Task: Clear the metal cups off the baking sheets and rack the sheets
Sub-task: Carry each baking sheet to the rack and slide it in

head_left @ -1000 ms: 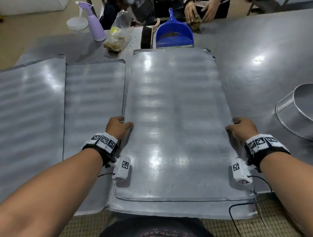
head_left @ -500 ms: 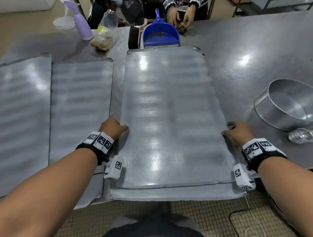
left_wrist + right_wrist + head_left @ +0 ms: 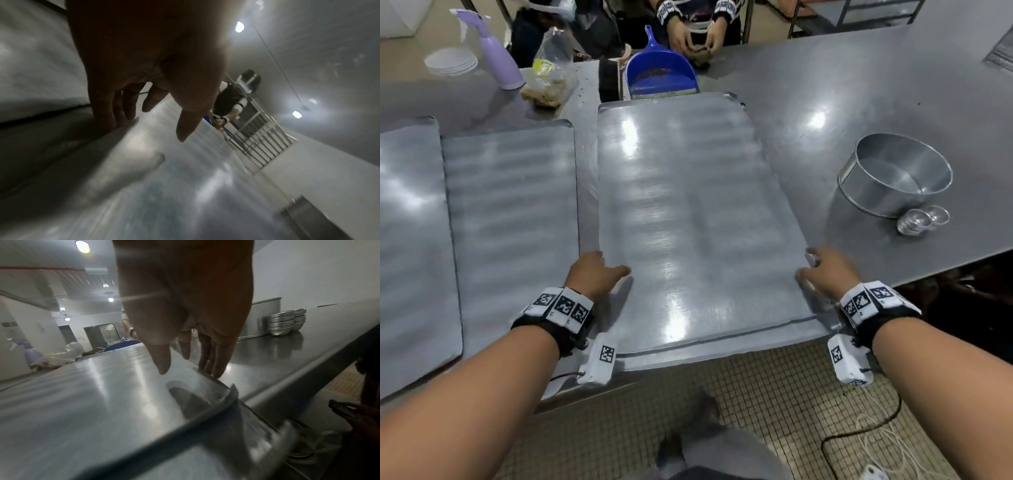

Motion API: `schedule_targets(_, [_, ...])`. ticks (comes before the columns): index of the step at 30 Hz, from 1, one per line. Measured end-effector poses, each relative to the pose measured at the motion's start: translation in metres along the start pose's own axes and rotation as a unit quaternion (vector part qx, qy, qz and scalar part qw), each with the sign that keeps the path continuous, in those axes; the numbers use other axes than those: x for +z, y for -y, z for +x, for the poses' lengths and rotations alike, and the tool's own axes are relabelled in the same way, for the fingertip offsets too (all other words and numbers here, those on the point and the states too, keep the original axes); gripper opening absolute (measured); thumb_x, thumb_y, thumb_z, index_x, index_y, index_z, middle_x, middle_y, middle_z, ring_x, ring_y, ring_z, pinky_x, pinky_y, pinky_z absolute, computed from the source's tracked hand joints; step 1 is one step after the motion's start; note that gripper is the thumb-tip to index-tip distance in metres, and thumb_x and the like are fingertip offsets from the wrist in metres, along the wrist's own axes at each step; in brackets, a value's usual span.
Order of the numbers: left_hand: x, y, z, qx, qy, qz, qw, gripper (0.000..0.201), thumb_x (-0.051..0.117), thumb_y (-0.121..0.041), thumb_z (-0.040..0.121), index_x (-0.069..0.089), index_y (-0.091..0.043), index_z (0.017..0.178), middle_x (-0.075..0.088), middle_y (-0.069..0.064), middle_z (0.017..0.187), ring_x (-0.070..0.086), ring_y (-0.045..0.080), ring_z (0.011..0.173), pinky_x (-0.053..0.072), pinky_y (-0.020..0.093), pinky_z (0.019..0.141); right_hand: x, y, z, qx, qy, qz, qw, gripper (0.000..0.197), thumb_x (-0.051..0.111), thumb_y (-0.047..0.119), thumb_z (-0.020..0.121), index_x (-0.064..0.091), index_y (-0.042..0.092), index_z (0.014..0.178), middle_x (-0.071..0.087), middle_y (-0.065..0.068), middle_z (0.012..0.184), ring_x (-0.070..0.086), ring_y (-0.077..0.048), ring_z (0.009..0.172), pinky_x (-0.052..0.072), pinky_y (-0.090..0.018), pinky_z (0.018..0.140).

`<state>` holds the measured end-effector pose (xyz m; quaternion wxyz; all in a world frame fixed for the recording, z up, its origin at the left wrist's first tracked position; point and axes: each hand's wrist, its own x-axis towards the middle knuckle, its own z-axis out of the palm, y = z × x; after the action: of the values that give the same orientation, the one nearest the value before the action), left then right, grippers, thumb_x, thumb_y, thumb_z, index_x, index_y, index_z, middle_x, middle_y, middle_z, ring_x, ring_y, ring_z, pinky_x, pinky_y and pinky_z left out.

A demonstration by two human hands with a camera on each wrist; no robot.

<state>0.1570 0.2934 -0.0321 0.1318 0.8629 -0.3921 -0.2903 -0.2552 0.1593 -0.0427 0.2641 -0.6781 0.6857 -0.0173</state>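
The cups are already off: two stacks of metal cups (image 3: 923, 219) sit beside a round tin (image 3: 893, 178) at the right of the table (image 3: 859, 85). Racking seems to be the step in hand. The left hand (image 3: 594, 270) and right hand (image 3: 828, 270) flank the top baking sheet (image 3: 688, 222), fingers extended down against its long edges, thumbs above, neither clearly gripping. Next, probably, fingers under and a level lift. How many sheets are stacked is unclear; the rack shows only as a blurred frame in the left wrist view.

Both hands (image 3: 595, 274) (image 3: 828, 270) on stacked baking sheets (image 3: 688, 212)
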Motion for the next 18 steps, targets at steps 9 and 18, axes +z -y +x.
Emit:
schedule_targets(9, [0.048, -0.01, -0.092, 0.222, 0.132, 0.149, 0.955, 0.072, 0.061, -0.086, 0.064, 0.06, -0.031, 0.11, 0.057, -0.008, 0.106, 0.056, 0.011, 0.092, 0.054, 0.037, 0.087, 0.032, 0.009, -0.079, -0.181, 0.079, -0.057, 0.979, 0.069, 0.066, 0.085, 0.057, 0.066, 0.035, 0.105, 0.055, 0.014, 0.106, 0.052, -0.009, 0.101, 0.05, -0.035, 0.093])
schedule_targets(18, [0.083, 0.002, -0.129, 0.237, 0.081, 0.114, 0.961, 0.038, 0.08, -0.055, 0.075, 0.063, -0.033, 0.101, 0.056, -0.016, 0.094, 0.056, 0.006, 0.086, 0.045, 0.021, 0.073, 0.041, -0.012, -0.095, -0.279, 0.081, -0.07, 0.954, 0.048, 0.07, 0.071, 0.068, 0.063, 0.037, 0.102, 0.053, 0.017, 0.1, 0.049, -0.005, 0.093, 0.046, -0.032, 0.092])
